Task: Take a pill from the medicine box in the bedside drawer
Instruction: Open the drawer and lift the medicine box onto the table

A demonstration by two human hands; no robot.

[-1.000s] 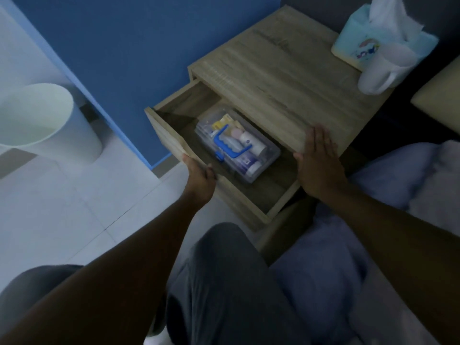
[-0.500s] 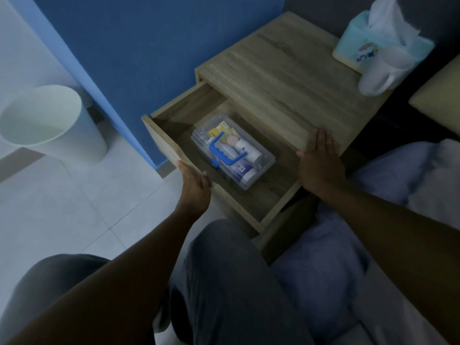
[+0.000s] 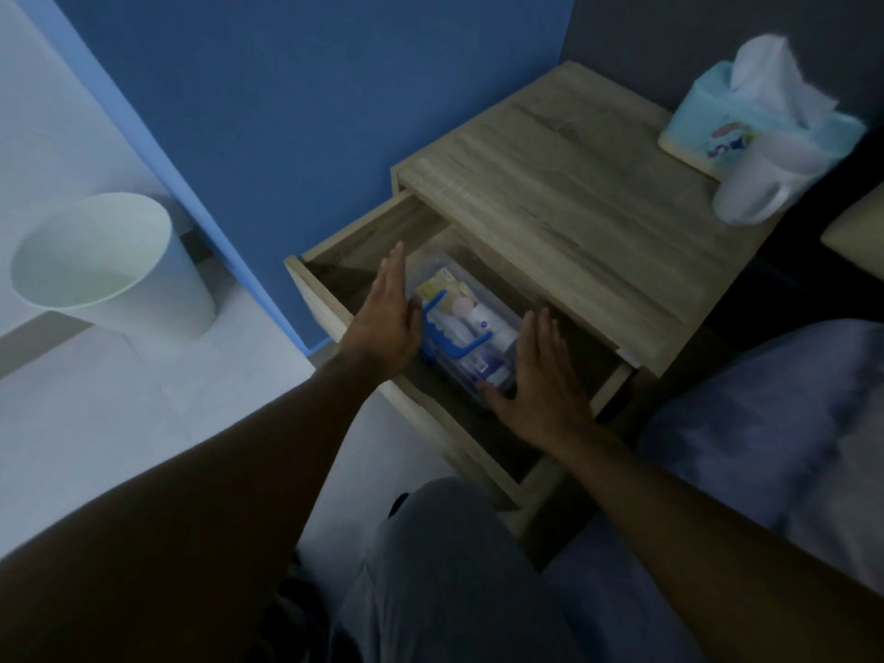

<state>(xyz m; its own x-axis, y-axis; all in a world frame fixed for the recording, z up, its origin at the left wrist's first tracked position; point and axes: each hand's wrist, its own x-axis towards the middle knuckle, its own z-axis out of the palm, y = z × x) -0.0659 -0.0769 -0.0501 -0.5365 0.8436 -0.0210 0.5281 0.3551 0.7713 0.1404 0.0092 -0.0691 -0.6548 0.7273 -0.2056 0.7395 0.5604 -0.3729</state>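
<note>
Both hands have moved into the drawer [image 3: 335,260]; left hand [image 3: 390,318] and right hand [image 3: 535,380], open, flank the medicine box [image 3: 471,327]. Grip both ends and lift level.

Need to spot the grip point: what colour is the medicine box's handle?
Blue, on the clear medicine box; handle shows best in the head view.

There is a single view, from the person's head, looking forward and steeply down along both outstretched arms. It is wide-angle, so edges bend. The left hand [image 3: 387,323] and right hand [image 3: 540,375] sit near the frame's middle, close to the camera, over the open drawer [image 3: 363,246]. Beyond the hands lies the bedside desk [image 3: 598,222]; below them, the person's knee.
</note>
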